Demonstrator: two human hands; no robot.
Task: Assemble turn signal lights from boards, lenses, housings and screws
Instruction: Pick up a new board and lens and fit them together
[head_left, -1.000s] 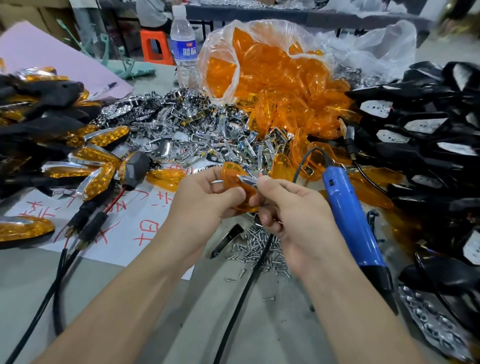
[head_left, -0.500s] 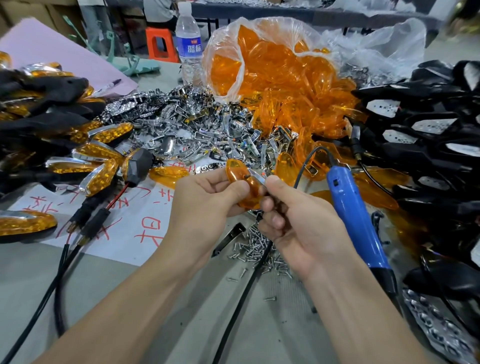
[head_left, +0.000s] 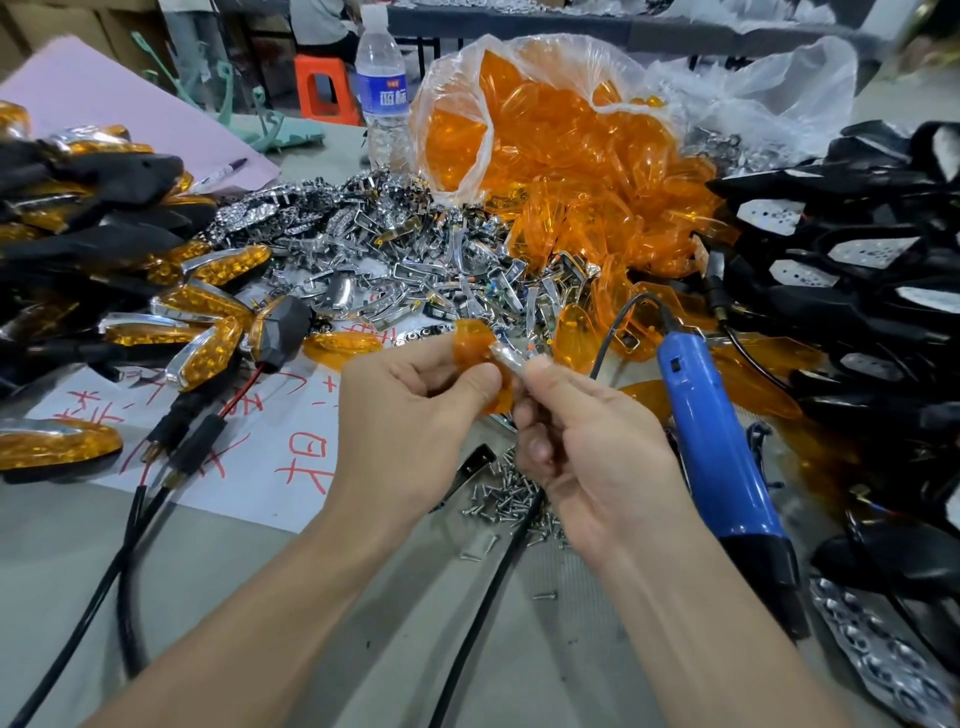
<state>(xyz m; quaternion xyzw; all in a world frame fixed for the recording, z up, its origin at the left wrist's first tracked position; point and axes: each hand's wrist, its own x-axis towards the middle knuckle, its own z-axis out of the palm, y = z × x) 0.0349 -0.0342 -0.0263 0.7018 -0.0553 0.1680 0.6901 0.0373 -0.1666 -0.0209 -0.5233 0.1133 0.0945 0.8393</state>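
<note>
At frame centre, the left hand (head_left: 415, 410) pinches an orange lens (head_left: 475, 343); the right hand (head_left: 587, 441) pinches a chrome piece (head_left: 509, 358) against it. A blue screwdriver (head_left: 722, 447) lies at right.

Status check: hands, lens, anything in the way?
Left hand grips lens. Right hand pinches chrome piece against it. Screwdriver lies right of that hand, screws below. Nothing blocking.

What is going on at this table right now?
A person is putting a turn signal light together. The left hand holds an orange lens, and the right hand pinches a small chrome piece against it. The blue screwdriver lies untouched to the right, and loose screws lie under the hands.
</note>
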